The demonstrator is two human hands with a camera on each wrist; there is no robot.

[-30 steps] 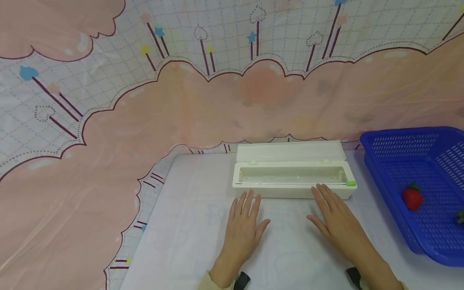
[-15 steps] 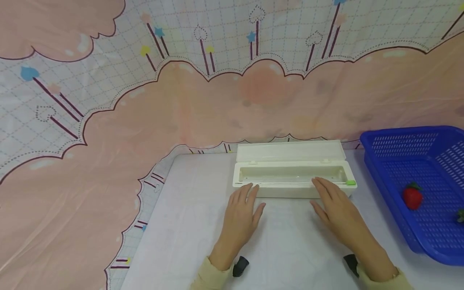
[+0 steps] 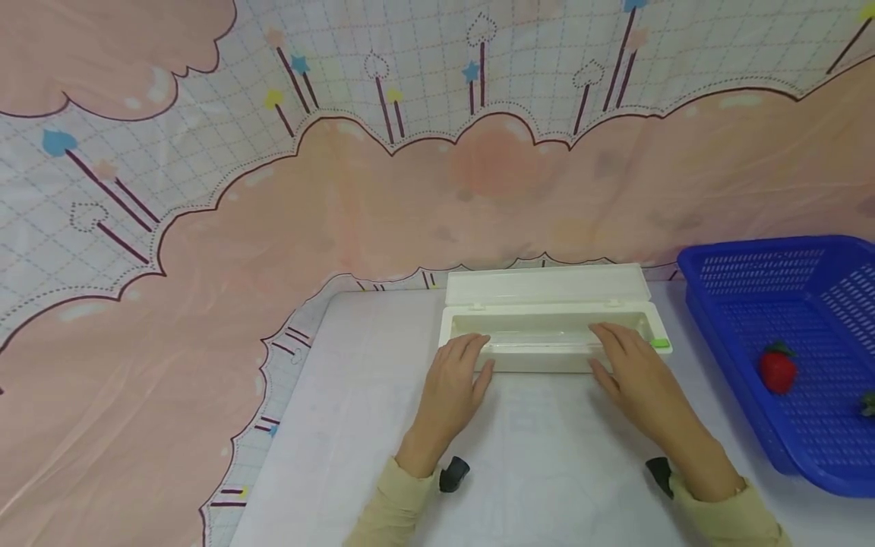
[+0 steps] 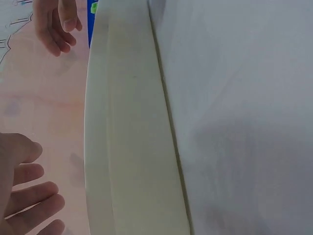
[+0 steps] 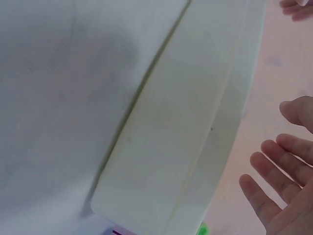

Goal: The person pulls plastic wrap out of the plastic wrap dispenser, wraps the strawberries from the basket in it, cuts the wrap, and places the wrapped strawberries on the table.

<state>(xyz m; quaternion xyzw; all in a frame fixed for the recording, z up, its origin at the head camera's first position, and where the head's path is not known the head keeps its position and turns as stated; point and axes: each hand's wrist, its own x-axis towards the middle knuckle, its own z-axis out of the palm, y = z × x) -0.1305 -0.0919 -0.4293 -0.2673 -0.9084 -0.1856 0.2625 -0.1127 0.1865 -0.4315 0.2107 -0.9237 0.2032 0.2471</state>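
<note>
My left hand (image 3: 454, 380) and my right hand (image 3: 632, 372) are both out over the near front edge of the long cream plastic dispenser box (image 3: 547, 357), one toward each end. Neither grips anything. The fingers of both are loosely extended and a little apart, and their tips reach over the front rim toward the open trough. From the wrist views my fingers hang above the rim with the pink backdrop behind them, so I cannot tell whether they touch the box or only hover just above it.

The box lies across the white tabletop (image 3: 547, 471) directly ahead of my hands. Its flat hinged lid (image 3: 547, 285) is thrown back, lying beyond my fingertips on the far side. The trough looks pale and I can make out no roll in it, though the glare makes that uncertain. A small green slider tab (image 3: 660, 343) sits on the front rim just beyond my right hand.

Well off to the right of my right hand stands a blue perforated plastic basket (image 3: 752, 266) with a red strawberry (image 3: 778, 370) inside.

As I judge it, the opening is done, and whatever handling of the box follows has not begun: nothing is lifted or grasped yet.
</note>
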